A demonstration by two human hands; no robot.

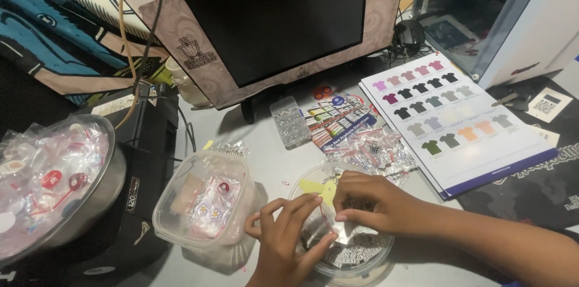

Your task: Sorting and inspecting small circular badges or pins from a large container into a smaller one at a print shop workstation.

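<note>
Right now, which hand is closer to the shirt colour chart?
Right. The right hand is over the round clear tub, just left of the shirt colour chart. The left hand is farther left, at the tub's other side.

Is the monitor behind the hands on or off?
Apparently off: the monitor screen is uniformly black, showing no image or glow.

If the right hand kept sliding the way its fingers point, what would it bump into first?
Probably the left hand. The right hand points leftward over the round clear tub, and the left hand's fingers sit almost against it. Beyond lies the square plastic container.
</note>
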